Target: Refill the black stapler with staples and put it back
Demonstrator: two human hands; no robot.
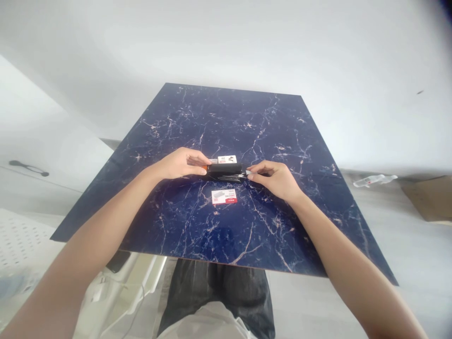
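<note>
The left hand (181, 163) closed around the orange-tipped end of a black stapler (224, 170), and the right hand (273, 180) pinched its other end, over a blue marble-patterned tabletop (247, 117). A white box (223, 197) lay just nearer the person; a second white box (227, 159) sat just beyond the stapler.

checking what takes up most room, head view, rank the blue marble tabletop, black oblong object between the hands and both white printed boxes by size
1. Blue marble tabletop
2. Black oblong object
3. Tie: nearer white box, farther white box; camera distance makes it unsure
</note>
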